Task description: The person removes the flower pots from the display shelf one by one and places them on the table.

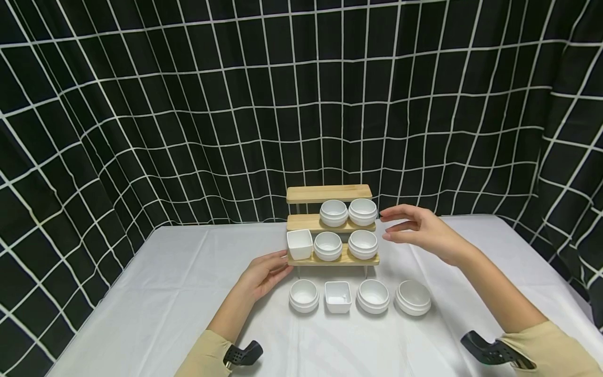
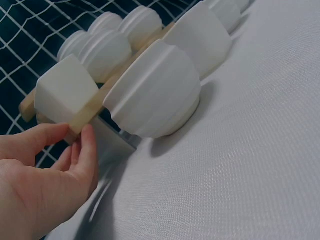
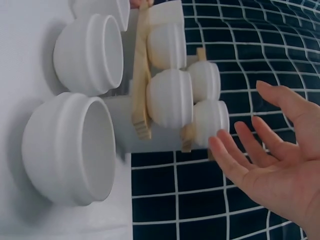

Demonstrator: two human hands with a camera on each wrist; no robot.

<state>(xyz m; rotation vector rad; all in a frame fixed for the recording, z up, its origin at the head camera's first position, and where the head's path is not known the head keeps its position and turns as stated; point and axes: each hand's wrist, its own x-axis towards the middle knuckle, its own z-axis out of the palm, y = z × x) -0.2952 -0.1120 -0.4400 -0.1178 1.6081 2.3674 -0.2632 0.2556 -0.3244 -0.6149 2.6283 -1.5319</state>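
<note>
Just left of centre in the head view, the left hand (image 1: 265, 273) is laid against the left end of the wooden rack (image 1: 332, 258), its fingers nearly straight and its fingertips (image 2: 88, 134) pressed to the edge of the lowest shelf beneath the square white cup (image 1: 299, 243); nothing is gripped, and the rack appears to be steadied by this touch. To the right of centre, the right hand (image 1: 421, 230) is held open in the air beside the rack's right end, fingers spread and relaxed, close to but apart from the round cups; from the right wrist view a clear gap is seen between its fingertips (image 3: 221, 150) and the nearest round cup (image 3: 210, 122). On the middle shelf two round cups are stood side by side, and on the lowest shelf the square cup is set with two round ones. In the lower middle of the frame, four more cups (image 1: 338, 297) are lined up on the white tablecloth (image 1: 165, 293) before the rack, within easy reach of both hands. Behind, a black cloth with a white grid (image 1: 188, 104) is hung.
</note>
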